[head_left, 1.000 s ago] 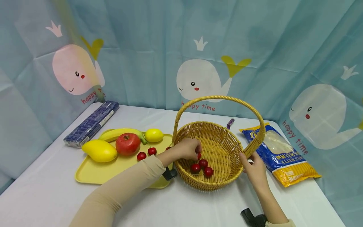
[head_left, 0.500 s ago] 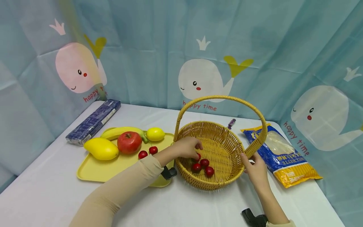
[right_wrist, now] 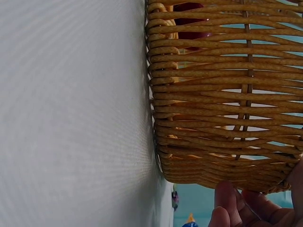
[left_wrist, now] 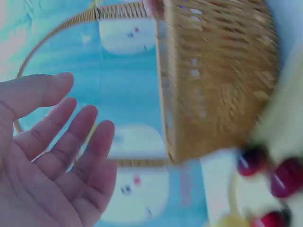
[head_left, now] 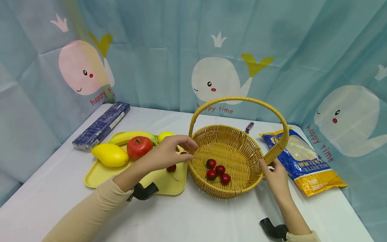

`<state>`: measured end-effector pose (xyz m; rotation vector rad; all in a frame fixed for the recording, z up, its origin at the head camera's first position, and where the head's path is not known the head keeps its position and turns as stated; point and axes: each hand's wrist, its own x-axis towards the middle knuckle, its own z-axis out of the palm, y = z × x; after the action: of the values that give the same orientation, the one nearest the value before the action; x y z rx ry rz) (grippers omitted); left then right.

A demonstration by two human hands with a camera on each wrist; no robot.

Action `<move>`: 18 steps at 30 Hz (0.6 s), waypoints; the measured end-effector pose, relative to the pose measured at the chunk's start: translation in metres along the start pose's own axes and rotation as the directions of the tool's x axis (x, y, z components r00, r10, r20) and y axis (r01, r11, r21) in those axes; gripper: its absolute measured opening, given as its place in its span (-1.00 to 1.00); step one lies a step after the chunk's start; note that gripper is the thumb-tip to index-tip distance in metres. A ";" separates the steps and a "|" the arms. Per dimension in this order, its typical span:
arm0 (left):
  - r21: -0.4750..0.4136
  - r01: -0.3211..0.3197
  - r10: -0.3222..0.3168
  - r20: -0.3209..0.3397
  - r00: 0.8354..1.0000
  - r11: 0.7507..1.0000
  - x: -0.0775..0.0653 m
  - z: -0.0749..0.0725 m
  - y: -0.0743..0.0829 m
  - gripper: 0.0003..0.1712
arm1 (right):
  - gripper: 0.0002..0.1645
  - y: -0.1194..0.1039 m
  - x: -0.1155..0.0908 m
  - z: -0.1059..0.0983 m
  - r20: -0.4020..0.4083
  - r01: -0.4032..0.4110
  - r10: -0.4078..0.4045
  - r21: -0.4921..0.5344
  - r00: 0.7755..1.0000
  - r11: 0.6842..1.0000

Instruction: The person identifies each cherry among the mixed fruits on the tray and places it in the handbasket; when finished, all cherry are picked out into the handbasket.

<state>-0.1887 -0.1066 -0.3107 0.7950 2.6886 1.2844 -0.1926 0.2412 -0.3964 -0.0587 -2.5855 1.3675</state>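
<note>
My left hand [head_left: 169, 153] hovers over the right part of the yellow tray [head_left: 176, 186], beside the wicker basket [head_left: 228, 194]. Its fingers are loosely bent with nothing between them, and the left wrist view shows a bare palm. Beneath the hand lies a cherry [head_left: 171, 168] with a stem; more cherries [left_wrist: 287, 177] appear blurred in the left wrist view. Several cherries [head_left: 220, 169] sit on the basket floor. At the basket's right side, my right hand [head_left: 276, 176] grips the rim near the foot of the handle [head_left: 239, 98].
On the tray are a red apple [head_left: 139, 147], a yellow mango [head_left: 110, 155], a banana [head_left: 133, 135] and a lemon [head_left: 165, 135], partly hidden. A blue packet [head_left: 102, 126] lies back left. A purple-wrapped candy [head_left: 249, 127] and a blue-and-yellow bag [head_left: 305, 161] lie right of the basket.
My left hand has let go of a cherry in the basket and moved out leftward over the tray. My right hand stays on the basket. The view has shifted slightly.
</note>
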 end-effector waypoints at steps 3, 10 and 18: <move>-0.012 0.051 -0.051 -0.043 0.998 0.999 -0.017 -0.009 -0.018 -0.74 | -0.50 -0.001 0.001 -0.002 0.004 0.011 -0.011 -0.005 1.000 1.000; 0.002 0.164 -0.163 -0.081 0.983 0.986 -0.036 -0.005 -0.059 -0.75 | -0.51 0.001 0.001 -0.003 -0.007 0.006 -0.006 -0.012 1.000 1.000; 0.009 0.212 -0.211 -0.072 0.975 0.977 -0.038 0.010 -0.075 -0.71 | -0.50 0.000 0.000 0.000 -0.009 -0.031 0.031 -0.007 0.999 1.000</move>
<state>-0.1848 -0.1564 -0.3785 0.4562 2.7513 1.2635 -0.1931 0.2413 -0.3965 -0.1057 -2.5928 1.3655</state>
